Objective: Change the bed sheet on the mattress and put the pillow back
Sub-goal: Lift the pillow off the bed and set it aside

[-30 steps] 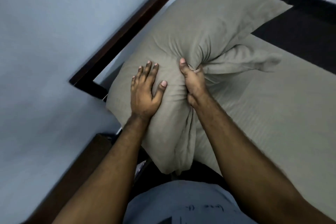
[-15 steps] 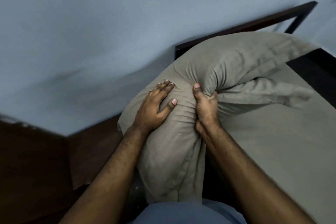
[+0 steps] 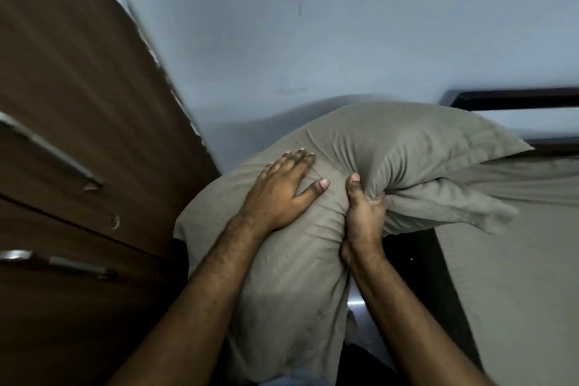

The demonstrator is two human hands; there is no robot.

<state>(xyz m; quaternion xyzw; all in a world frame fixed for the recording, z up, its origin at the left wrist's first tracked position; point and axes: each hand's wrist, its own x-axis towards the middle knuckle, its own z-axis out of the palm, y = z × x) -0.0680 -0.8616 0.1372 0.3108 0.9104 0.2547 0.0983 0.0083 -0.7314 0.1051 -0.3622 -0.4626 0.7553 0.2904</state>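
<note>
right hand (image 3: 363, 216): grip closed tight, thumb up, fingers curled into a bunched fold of the pillow's (image 3: 391, 147) cover, centre of frame.
left hand (image 3: 282, 194): fingers straight and spread, palm pressed flat on the pillow face, just left of the right hand; it holds nothing.
pillow: centre of frame, lifted and folded over the right fist, lower end hanging toward the bottom edge between the forearms; far corner points right over the bed.
risk, slip: only cover fabric seems pinched, so the filling could sag or slide in the case and the pillow droop out of the hold.
risk, snag: wardrobe (image 3: 78, 166) stands close at left; a swing that way could knock the pillow against its handle (image 3: 50, 153).
bed sheet (image 3: 517, 260): same grey-brown, spread on the mattress at right, looks fitted already; a dragged pillow could rumple it.
bed frame (image 3: 513, 99): dark rail at upper right by the wall; pillow probably belongs near it.
</note>
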